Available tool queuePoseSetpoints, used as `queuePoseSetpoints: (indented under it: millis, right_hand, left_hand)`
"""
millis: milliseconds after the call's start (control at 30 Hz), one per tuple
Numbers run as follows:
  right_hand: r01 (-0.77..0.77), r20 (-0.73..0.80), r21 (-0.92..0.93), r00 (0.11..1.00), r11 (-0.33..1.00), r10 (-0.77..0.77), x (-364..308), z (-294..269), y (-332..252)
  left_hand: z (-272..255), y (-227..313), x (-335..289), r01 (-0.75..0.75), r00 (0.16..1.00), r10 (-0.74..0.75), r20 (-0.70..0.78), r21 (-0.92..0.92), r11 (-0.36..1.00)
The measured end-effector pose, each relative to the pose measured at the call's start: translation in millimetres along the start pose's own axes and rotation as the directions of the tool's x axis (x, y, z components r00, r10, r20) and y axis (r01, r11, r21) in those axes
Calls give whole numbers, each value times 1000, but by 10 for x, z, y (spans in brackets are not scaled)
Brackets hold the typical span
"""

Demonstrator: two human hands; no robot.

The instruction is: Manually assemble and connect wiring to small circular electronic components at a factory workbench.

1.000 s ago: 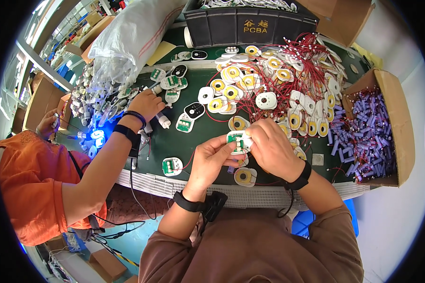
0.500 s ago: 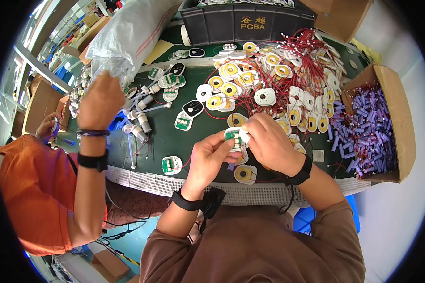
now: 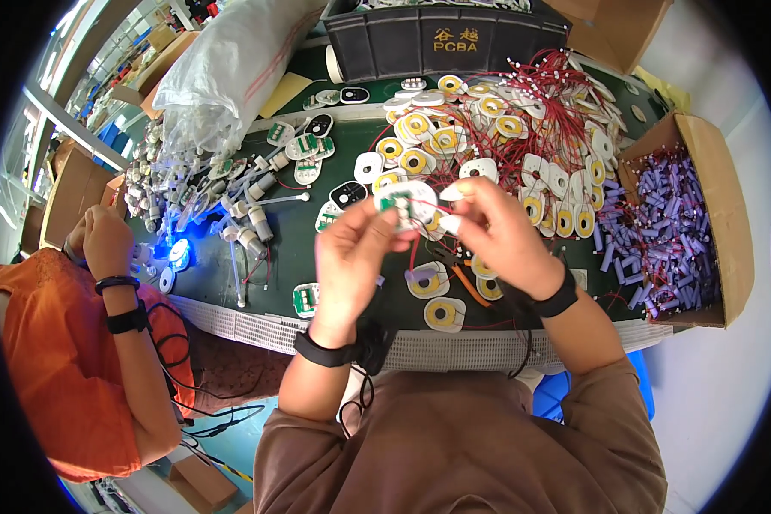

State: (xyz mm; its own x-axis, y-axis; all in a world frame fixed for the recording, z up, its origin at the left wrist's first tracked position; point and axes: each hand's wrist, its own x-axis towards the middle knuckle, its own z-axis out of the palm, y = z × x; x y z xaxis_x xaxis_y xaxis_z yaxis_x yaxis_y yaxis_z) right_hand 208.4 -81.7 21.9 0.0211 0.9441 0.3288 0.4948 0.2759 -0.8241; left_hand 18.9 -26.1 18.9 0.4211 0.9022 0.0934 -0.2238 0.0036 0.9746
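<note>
My left hand pinches a white rounded plastic housing with a green circuit board, held up over the bench. Red wires come off the board on the side facing my right hand. That hand is just to the right, its thumb and forefinger spread and tipped with white covers, perhaps finger cots. Whether a wire touches these fingers is hard to make out. Below the hands lie white pads with yellow rings and a pair of orange-handled pliers.
Wired white pads pile up behind my hands. A cardboard box of purple cylindrical cells stands right, a black crate at the back. To the left, a co-worker in orange sits by a glowing blue light and a plastic sack.
My left hand has lifted the housing up and slightly left. My right hand has come off the board and its fingers have parted. The co-worker's arm has drawn back from the sack.
</note>
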Motion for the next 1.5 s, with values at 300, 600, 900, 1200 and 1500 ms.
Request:
queuePoseSetpoints:
  millis: [300, 600, 900, 1200, 1500]
  right_hand:
    - [-69, -180, -74, 982, 995, 55, -149, -369, 524]
    - [-46, -184, -131, 983, 990, 21, -126, -470, 405]
    - [-139, -143, 129, 977, 982, 157, -102, -441, 485]
    - [-211, 29, 474, 974, 855, 224, 165, -243, 382]
    - [-212, 37, 399, 976, 892, 216, 16, -303, 469]
  left_hand:
    - [-236, 113, 169, 67, 993, -76, -87, -96, 993]
    - [-260, 93, 122, 73, 992, -83, -93, -110, 991]
    - [-326, 115, 140, 24, 994, -36, -106, -113, 993]
    - [-504, 409, 296, -98, 989, 85, -118, -105, 990]
    - [-1609, 1008, 843, -559, 698, 530, -481, 96, 824]
